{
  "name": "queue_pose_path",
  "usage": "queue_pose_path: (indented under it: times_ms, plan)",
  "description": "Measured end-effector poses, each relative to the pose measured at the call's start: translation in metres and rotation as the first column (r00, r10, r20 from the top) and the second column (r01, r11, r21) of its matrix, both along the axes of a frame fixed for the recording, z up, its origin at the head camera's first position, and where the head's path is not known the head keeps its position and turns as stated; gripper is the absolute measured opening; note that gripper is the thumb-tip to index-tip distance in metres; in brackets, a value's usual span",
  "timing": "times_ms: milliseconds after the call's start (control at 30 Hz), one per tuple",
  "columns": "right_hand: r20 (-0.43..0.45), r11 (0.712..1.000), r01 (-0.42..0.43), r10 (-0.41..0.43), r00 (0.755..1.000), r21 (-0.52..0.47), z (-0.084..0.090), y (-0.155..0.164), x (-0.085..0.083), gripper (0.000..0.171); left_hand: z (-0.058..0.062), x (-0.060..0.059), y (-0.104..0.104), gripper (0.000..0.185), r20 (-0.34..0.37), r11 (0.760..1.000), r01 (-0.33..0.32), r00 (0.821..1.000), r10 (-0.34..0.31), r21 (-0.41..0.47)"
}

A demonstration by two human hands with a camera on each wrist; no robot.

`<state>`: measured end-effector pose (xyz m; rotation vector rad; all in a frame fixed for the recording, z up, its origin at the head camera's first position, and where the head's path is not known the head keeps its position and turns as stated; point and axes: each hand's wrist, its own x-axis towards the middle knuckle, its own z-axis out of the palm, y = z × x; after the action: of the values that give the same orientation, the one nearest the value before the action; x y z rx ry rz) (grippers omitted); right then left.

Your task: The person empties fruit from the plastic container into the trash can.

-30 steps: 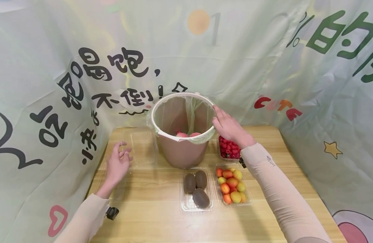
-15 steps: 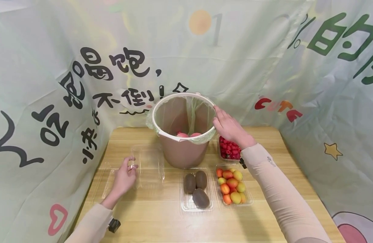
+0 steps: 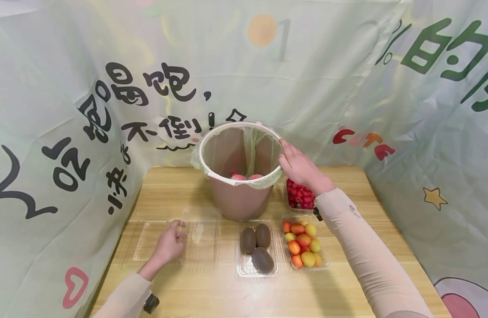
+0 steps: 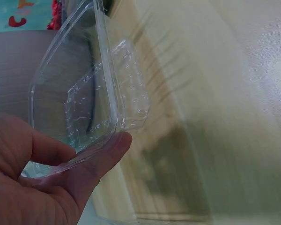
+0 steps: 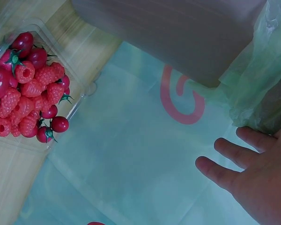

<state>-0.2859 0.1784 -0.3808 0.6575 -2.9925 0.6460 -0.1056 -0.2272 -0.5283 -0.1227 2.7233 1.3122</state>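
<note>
My left hand pinches the edge of a clear plastic container between thumb and fingers. In the left wrist view this container is tilted, with its ridged base visible and nothing inside. My right hand rests against the right rim of a brown bucket lined with a thin green bag. Its fingers look straight in the right wrist view. Round pink fruits lie in the bucket, largely hidden by the rim.
Three kiwis sit in a clear tray right of centre. Beside it is a box of orange and yellow tomatoes. Behind stands a box of raspberries and cherry tomatoes. Another clear container lies at left. Printed curtains enclose the wooden table.
My left hand has moved right and toward the front of the table, bringing the clear container with it from beside the bucket. The right hand stays at the rim.
</note>
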Motion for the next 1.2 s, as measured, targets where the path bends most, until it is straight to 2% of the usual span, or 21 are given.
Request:
queue_pose_path:
  times_ms: [200, 367, 600, 800, 1200]
  plan:
    - [-0.005, 1.000, -0.006, 0.006, 1.000, 0.008, 0.000, 0.000, 0.001, 0.070, -0.010, 0.004, -0.001, 0.038, 0.018, 1.000, 0.001, 1.000, 0.000, -0.030]
    - [0.002, 1.000, 0.007, -0.007, 1.000, -0.002, 0.000, -0.001, 0.002, 0.069, -0.014, 0.008, -0.002, 0.043, 0.038, 0.998, -0.001, 0.999, 0.004, -0.061]
    - [0.009, 1.000, 0.014, -0.014, 1.000, -0.006, 0.001, -0.001, 0.002, 0.069, -0.013, 0.010, -0.002, 0.050, 0.062, 0.996, 0.013, 0.998, -0.008, -0.090]
    - [0.004, 1.000, 0.011, -0.011, 1.000, -0.004, 0.000, -0.001, 0.001, 0.069, -0.017, 0.010, -0.003, 0.061, 0.088, 0.993, 0.031, 0.996, -0.021, -0.116]
    - [0.005, 1.000, 0.003, -0.003, 1.000, 0.005, 0.000, -0.001, 0.002, 0.069, -0.016, 0.012, -0.005, 0.065, 0.107, 0.988, 0.051, 0.994, -0.036, -0.147]
